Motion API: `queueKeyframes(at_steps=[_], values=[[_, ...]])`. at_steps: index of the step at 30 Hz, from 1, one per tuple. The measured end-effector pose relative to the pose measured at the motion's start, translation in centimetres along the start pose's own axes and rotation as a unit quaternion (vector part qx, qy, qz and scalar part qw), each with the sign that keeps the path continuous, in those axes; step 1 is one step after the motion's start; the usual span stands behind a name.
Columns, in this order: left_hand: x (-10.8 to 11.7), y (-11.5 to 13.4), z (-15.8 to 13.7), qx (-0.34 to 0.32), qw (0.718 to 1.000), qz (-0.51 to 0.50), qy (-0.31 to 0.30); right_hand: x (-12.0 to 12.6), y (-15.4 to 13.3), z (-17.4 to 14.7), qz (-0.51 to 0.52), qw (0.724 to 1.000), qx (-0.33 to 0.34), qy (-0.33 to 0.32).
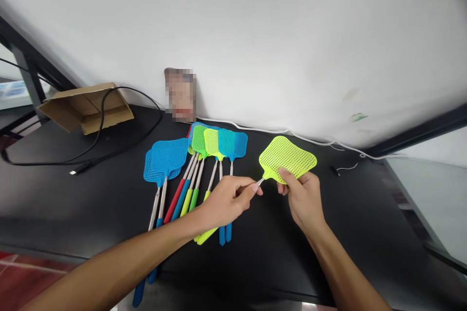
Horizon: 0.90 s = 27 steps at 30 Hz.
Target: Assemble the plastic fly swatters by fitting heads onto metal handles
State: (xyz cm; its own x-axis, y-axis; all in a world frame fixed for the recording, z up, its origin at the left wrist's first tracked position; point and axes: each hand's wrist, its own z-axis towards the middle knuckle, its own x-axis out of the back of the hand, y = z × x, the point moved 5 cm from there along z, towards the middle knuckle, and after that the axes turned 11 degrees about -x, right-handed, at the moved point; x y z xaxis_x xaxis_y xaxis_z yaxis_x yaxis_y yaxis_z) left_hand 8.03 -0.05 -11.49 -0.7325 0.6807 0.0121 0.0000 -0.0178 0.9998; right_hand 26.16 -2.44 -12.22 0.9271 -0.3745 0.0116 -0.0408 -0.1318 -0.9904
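A yellow-green fly swatter [286, 155] is held above the black table by both hands. My left hand [233, 199] pinches its thin metal shaft just below the head. My right hand [304, 197] grips the lower right edge of the perforated head, thumb on top. The swatter's handle is hidden behind my left hand. To the left lie several other swatters: two blue swatters [170, 155] overlapping, then a row with a green swatter [199, 141], a yellow-green one [212, 143] and a blue one [239, 145]. My left forearm crosses over their handles.
An open cardboard box [109, 107] lies at the back left, with a black cable [104, 112] looped over it. A blurred-out item [181, 97] leans on the white wall. A white cord [255, 129] runs along the table's back edge. A small black connector [334, 171] lies right.
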Motion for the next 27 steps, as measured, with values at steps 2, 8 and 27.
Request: queueKeyframes(at_steps=[2, 8, 27], values=[[-0.5, -0.2, 0.0, 0.018, 0.995, -0.099, -0.013, -0.6, -0.5, -0.3, 0.038, 0.999, -0.003, -0.037], [-1.8, 0.5, -0.5, 0.068, 0.892, -0.438, -0.086, -3.7, 0.2, -1.2, 0.228, 0.94, -0.165, -0.193], [-2.5, 0.1, -1.1, 0.067, 0.956, -0.273, -0.09, -2.8, 0.6, -1.7, 0.182, 0.982, -0.035, -0.029]])
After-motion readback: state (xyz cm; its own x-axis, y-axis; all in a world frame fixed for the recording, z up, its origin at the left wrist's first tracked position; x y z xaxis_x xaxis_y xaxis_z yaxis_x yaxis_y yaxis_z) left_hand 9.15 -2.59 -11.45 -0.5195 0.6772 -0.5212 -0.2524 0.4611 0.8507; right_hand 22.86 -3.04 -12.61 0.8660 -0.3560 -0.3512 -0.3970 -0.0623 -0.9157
